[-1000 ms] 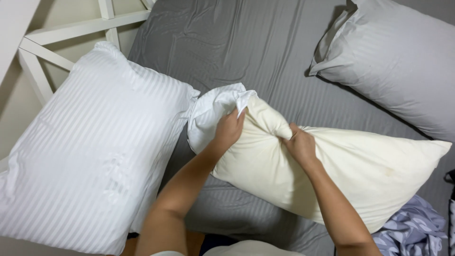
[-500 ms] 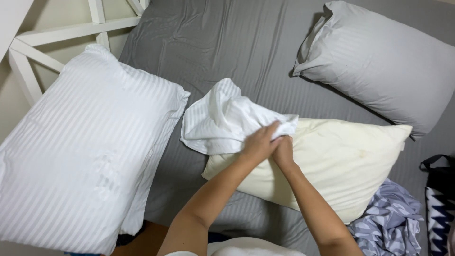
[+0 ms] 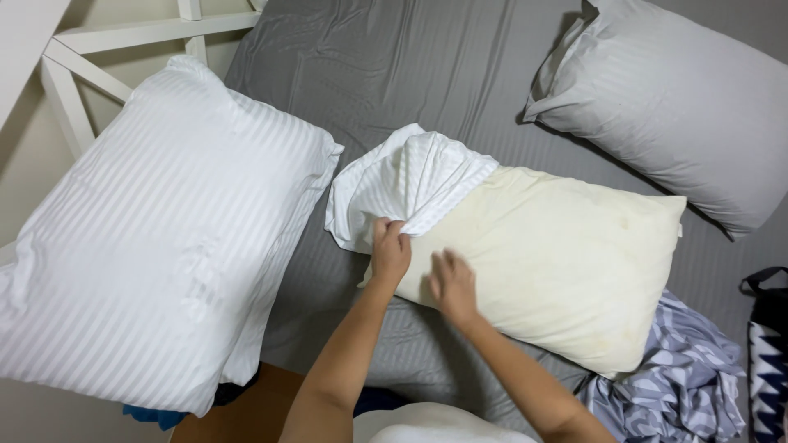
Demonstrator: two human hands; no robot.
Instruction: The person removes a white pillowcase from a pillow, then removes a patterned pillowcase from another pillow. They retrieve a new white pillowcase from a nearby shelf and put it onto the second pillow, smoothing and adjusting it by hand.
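A bare cream pillow lies across the grey bed sheet. A white striped pillowcase is bunched over its left end. My left hand pinches the lower edge of that pillowcase at the pillow's near left corner. My right hand rests flat on the cream pillow just to the right, fingers spread, holding nothing.
A large white striped pillow lies at the left edge of the bed beside a white wooden frame. A grey pillow sits at the far right. Crumpled blue patterned cloth and a dark patterned bag lie near right.
My hands have parted: the left keeps the pillowcase edge, the right let go and lies open on the pillow. The pillowcase now covers more of the pillow's left end.
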